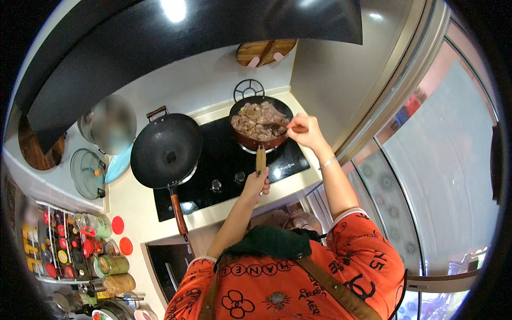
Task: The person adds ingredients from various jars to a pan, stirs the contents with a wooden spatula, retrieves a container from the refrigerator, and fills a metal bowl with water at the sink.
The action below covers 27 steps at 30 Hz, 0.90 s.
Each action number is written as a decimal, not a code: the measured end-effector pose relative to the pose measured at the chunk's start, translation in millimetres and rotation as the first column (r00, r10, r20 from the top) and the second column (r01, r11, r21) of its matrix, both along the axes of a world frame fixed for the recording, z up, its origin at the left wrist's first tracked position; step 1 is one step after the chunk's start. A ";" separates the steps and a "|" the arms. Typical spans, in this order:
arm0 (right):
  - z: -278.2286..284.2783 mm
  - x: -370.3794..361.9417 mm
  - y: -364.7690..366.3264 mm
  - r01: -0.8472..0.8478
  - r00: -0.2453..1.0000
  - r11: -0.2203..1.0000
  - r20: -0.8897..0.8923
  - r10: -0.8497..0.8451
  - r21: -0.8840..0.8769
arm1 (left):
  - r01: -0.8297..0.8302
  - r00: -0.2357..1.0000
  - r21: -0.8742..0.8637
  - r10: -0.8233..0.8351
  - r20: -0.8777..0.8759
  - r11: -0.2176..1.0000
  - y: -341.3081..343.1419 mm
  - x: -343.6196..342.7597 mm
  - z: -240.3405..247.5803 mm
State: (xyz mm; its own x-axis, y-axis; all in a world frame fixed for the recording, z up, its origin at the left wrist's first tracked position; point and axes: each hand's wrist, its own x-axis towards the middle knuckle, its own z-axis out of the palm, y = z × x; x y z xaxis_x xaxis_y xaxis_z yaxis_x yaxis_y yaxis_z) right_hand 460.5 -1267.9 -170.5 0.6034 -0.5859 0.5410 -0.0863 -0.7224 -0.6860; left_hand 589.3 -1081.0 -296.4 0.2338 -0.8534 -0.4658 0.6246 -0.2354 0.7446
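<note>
A dark frying pan [272, 143] with a reddish-brown outside sits over the right burner. Browned chunks of meat [255, 118] fill much of it. My left hand [256, 185] is wrapped round the pan's light wooden handle [261, 159], which points toward me. At the pan's right rim, my right hand [306, 132] is closed on the handle of a brown spatula [276, 125]. The spatula's front end reaches in among the meat, so its exact shape is partly hidden.
A black wok [166, 151] stands on the left of the black gas hob [221, 157], its wooden handle jutting past the front edge. Glass lids [88, 173] hang on the left wall. Several jars [114, 265] crowd the left counter. A range hood [213, 32] overhangs the back.
</note>
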 end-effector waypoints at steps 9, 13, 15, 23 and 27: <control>31.7 -39.7 13.4 0.010 0.999 0.986 0.045 -0.002 -0.164 | 0.044 0.999 0.078 -0.045 0.010 0.996 18.7 4.9 16.1; 38.4 -46.9 14.2 -0.007 0.982 0.986 0.185 -0.024 0.166 | 0.007 1.000 0.108 -0.007 0.005 0.994 12.2 -1.8 -5.7; 50.1 -37.0 27.3 -0.094 0.979 0.974 0.196 0.054 0.204 | -0.006 1.000 0.092 0.006 -0.004 0.996 6.5 -3.0 -0.5; 24.5 -23.2 -2.4 0.015 0.975 0.985 0.215 -0.051 0.170 | -0.027 0.999 0.052 0.028 -0.018 0.998 18.1 4.1 -34.4; -27.8 16.0 -29.8 0.030 0.919 0.989 0.385 -0.083 0.143 | -0.036 0.999 0.075 0.034 0.036 0.997 11.8 -4.1 -35.8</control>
State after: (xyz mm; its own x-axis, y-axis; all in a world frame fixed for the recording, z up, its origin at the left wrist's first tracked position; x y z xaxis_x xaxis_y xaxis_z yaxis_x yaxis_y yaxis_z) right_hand 476.6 -1297.6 -198.3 0.3245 -0.6945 0.6422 0.1686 -0.6256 -0.7617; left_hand 585.2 -1069.2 -332.2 0.2801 -0.8073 -0.5195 0.6075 -0.2700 0.7470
